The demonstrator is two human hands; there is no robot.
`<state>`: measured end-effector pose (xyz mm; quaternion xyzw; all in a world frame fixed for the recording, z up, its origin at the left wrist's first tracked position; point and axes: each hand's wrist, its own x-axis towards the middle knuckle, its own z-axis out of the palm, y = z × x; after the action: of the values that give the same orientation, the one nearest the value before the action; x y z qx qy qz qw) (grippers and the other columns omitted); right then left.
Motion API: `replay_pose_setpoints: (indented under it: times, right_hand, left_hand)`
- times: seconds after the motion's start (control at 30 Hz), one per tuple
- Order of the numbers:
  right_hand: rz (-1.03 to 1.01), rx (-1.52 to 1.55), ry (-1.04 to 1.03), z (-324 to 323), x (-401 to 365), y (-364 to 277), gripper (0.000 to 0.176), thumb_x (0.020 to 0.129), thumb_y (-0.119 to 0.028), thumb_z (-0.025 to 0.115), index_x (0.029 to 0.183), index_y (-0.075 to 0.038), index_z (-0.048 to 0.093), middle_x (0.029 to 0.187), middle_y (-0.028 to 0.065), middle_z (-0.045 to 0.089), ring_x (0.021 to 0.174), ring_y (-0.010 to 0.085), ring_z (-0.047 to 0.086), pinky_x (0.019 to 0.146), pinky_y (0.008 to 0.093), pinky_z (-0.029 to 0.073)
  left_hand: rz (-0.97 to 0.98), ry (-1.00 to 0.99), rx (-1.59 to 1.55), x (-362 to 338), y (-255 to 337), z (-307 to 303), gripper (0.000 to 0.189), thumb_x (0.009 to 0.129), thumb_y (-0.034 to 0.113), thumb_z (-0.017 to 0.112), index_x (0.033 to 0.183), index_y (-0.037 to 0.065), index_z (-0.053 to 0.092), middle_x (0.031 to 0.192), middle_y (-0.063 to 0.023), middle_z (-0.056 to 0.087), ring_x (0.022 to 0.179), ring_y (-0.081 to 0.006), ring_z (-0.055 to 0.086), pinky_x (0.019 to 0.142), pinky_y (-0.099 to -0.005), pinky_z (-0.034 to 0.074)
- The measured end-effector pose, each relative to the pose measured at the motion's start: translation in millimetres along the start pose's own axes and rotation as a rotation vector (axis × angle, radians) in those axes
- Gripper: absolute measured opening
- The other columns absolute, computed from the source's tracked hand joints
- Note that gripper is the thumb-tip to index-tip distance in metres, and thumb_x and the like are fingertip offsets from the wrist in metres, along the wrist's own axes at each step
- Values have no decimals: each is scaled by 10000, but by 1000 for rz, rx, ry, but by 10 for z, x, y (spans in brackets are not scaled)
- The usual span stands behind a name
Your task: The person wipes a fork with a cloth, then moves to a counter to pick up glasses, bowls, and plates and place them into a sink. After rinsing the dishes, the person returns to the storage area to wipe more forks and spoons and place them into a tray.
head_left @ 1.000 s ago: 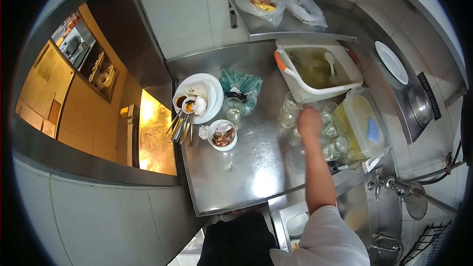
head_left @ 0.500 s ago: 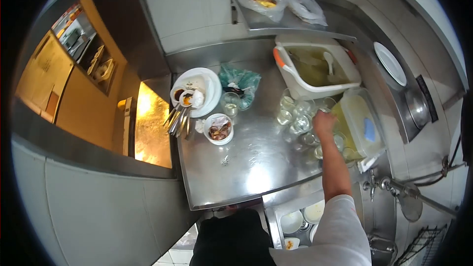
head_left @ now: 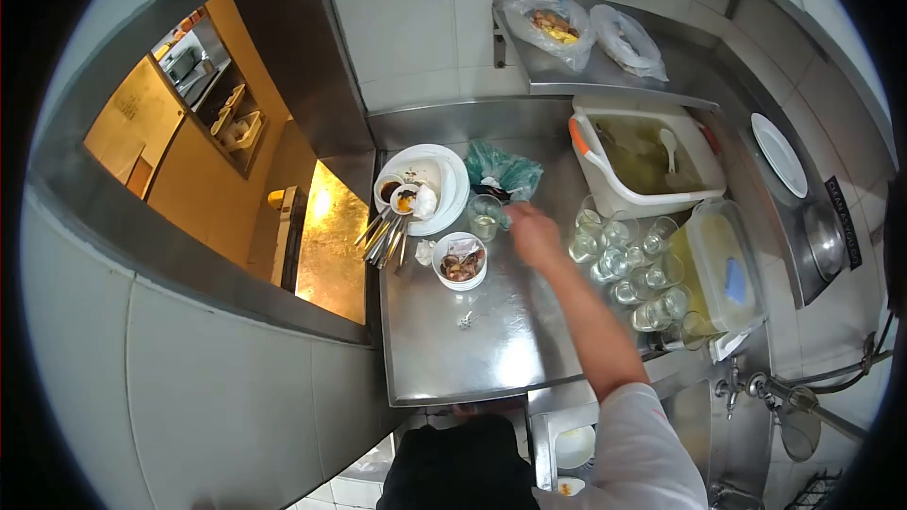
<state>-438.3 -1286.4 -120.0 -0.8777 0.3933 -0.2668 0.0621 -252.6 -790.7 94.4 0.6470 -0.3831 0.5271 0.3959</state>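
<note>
My right hand (head_left: 532, 232) reaches over the steel counter, just right of a clear drinking glass (head_left: 484, 219) and below a crumpled green plastic bag (head_left: 508, 168). Its fingers point toward the glass; they are blurred, so I cannot make out whether they touch or grip anything. Left of the glass is a white tub (head_left: 461, 264) with food scraps in it. Stacked white plates (head_left: 452, 161) carry small sauce bowls and a crumpled napkin, with several pieces of cutlery (head_left: 387, 241) at their front edge. My left hand is out of view.
Several clear glasses (head_left: 616, 263) cluster at the right, beside a clear plastic container (head_left: 746, 260) of yellowish liquid. Behind stands a white basin (head_left: 642, 203) with murky water and a spoon. A shelf (head_left: 576, 81) holds plastic bags; a sink with dishes (head_left: 574, 449) lies below.
My right hand has left the cluster of glasses and moved left across the counter to beside the single glass and green bag. The whole view has shifted slightly.
</note>
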Motion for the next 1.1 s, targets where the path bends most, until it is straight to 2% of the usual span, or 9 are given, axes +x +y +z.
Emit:
replay_pose_setpoints:
  times: [0.13,0.47,0.57,0.63,0.7,0.73,0.8,0.9,1.1]
  right_hand:
    - [96,-85,-346,419,169,-131,183,834,-73,472,934,-69,626,950,146,626,916,346,611,779,446,492]
    - [153,-151,-280,-246,-1109,275,100,761,-45,551,839,-49,613,887,161,618,880,355,590,761,451,482]
    - [246,-225,-322,-428,-1422,377,164,766,-33,550,909,-49,629,919,171,620,887,369,586,783,446,481]
    - [315,-510,-40,-547,-1484,320,233,787,-85,522,984,-70,644,932,141,630,918,318,594,785,415,486]
    - [332,-487,-5,-631,-1281,49,262,788,-69,525,1022,-68,642,981,145,628,925,313,597,778,410,491]
    - [276,-308,8,-580,-1188,-41,266,784,-53,528,1027,-63,638,1000,136,622,927,313,595,770,410,493]
    - [88,-44,-65,-403,-969,-232,267,771,-18,531,1015,-59,631,1032,113,611,928,316,588,760,409,495]
    - [-214,97,-84,-8,-686,-439,201,763,-3,526,928,-67,620,992,80,604,904,312,584,746,413,495]
    - [-307,146,-246,119,-445,-406,109,785,-26,533,865,-56,601,926,83,587,893,294,580,760,412,485]
  left_hand:
    - [19,-2,-62,-26,-61,17,230,881,107,599,956,-110,578,790,-179,637,617,-190,587,542,-256,475]
    - [16,-25,-102,-23,-21,43,197,888,71,566,957,-109,529,767,-211,641,577,-206,606,516,-247,487]
    - [-11,-16,-130,-36,13,44,196,890,71,564,963,-109,530,775,-203,636,579,-206,602,529,-243,487]
    - [-24,-16,-125,-79,-20,-37,203,890,76,567,969,-108,531,788,-195,632,590,-203,600,548,-235,489]
    - [148,-126,320,-169,-173,-257,198,894,92,575,938,-99,551,821,-166,617,668,-186,600,636,-212,484]
    - [147,-126,321,-174,-284,-295,198,894,92,575,938,-99,551,821,-166,617,668,-186,600,636,-212,484]
    - [457,-321,230,-175,-468,-350,247,881,46,507,1100,-36,584,1416,-244,286,1383,-396,124,1092,-529,176]
    - [262,-180,186,-168,-317,-248,225,884,54,515,1075,-43,582,1346,-234,324,1305,-370,182,1048,-488,211]
    - [116,-86,70,-155,-160,-125,192,889,72,531,1024,-56,578,1207,-212,402,1150,-318,299,960,-407,281]
